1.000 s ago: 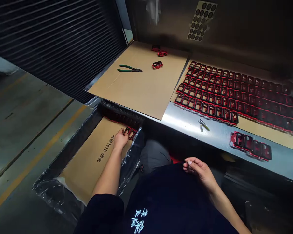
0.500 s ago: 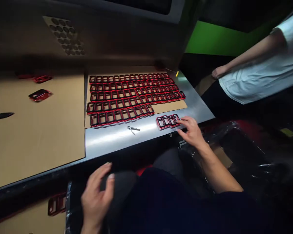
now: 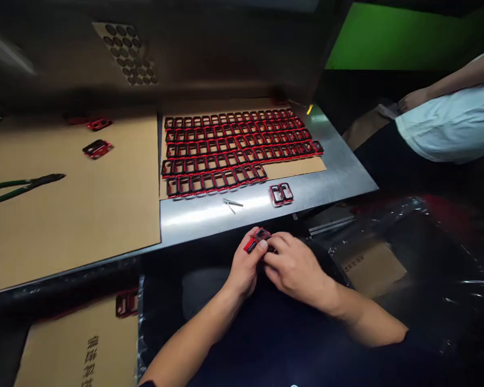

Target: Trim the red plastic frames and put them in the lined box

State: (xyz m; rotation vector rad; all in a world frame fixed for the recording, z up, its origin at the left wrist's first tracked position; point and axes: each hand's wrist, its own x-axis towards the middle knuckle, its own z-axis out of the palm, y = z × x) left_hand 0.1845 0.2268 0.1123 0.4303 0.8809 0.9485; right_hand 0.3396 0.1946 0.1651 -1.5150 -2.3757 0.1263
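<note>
Both my hands meet over my lap, just below the metal table's front edge. My left hand and my right hand are closed together on a small red and black frame part. On the table just beyond them lies a joined pair of the same frame parts. Behind that, several rows of red and black frame parts are laid out on a cardboard sheet. A small metal clip lies on the bare metal.
A large cardboard sheet on the left carries green-handled pliers and loose frame parts. A plastic-lined box with cardboard sits lower left, another plastic-lined box lower right. A person in a white shirt stands at the right.
My view swung right from the lower-left box to the table. My right hand took a part from the short strip at the table's edge, and both hands came together on it over my lap.
</note>
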